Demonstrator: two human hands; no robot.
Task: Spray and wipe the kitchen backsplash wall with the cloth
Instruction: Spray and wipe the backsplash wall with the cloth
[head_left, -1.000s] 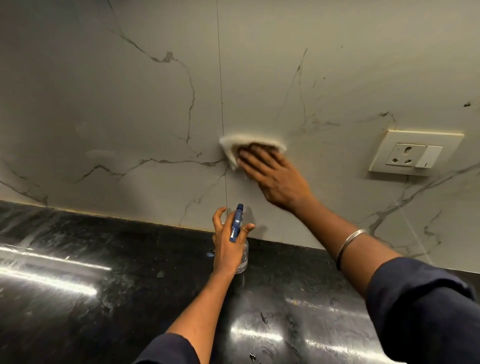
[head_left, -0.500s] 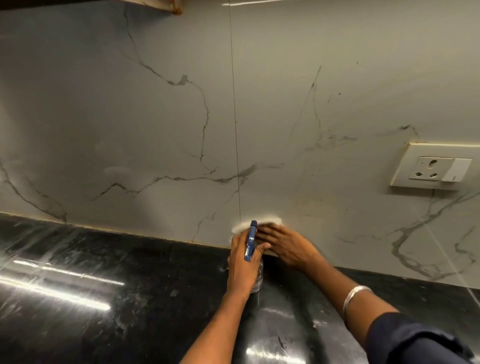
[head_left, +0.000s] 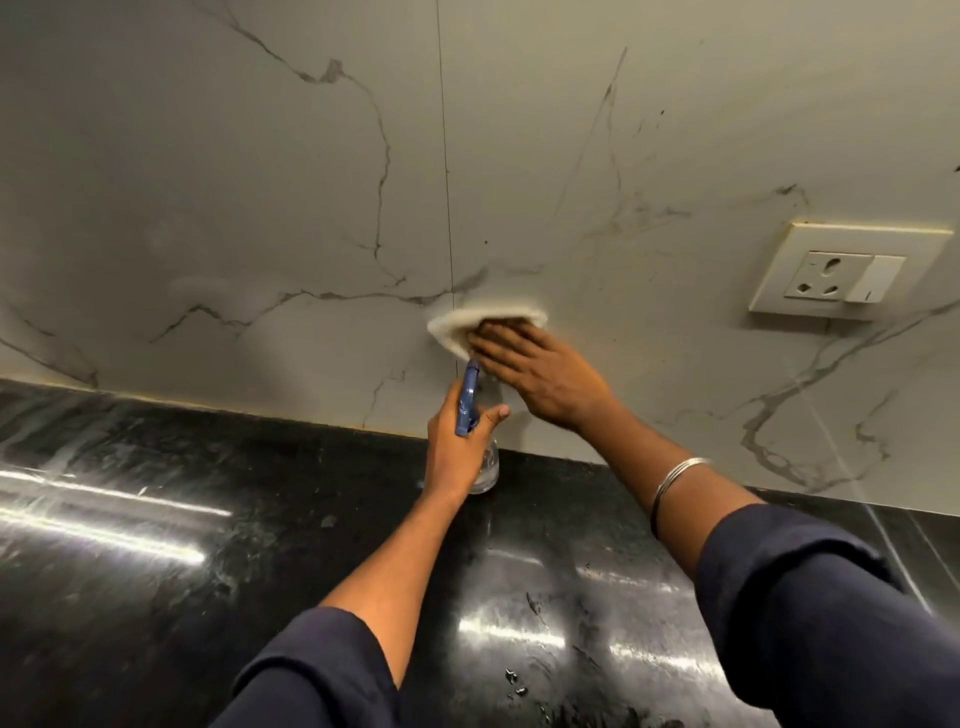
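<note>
Right hand (head_left: 540, 374) flat, fingers straight, pressing white cloth (head_left: 467, 325) on marble backsplash wall (head_left: 260, 182), left of the socket (head_left: 847, 273). Left hand (head_left: 457, 441) grips spray bottle (head_left: 475, 421) just below, over black counter (head_left: 156, 545).

White cloth (head_left: 457, 326), grey-veined wall (head_left: 260, 182) (marble pattern), blue sprayer (head_left: 468, 397), black counter (head_left: 156, 597)

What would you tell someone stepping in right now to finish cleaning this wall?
Left hand grips the spray bottle, low by the counter.
Right hand presses the cloth flat on the wall, at the tile seam.
Done: wiping is under way; how much is clean cannot be told.
Left: wipe the rest, taking care near the socket on the right.
</note>
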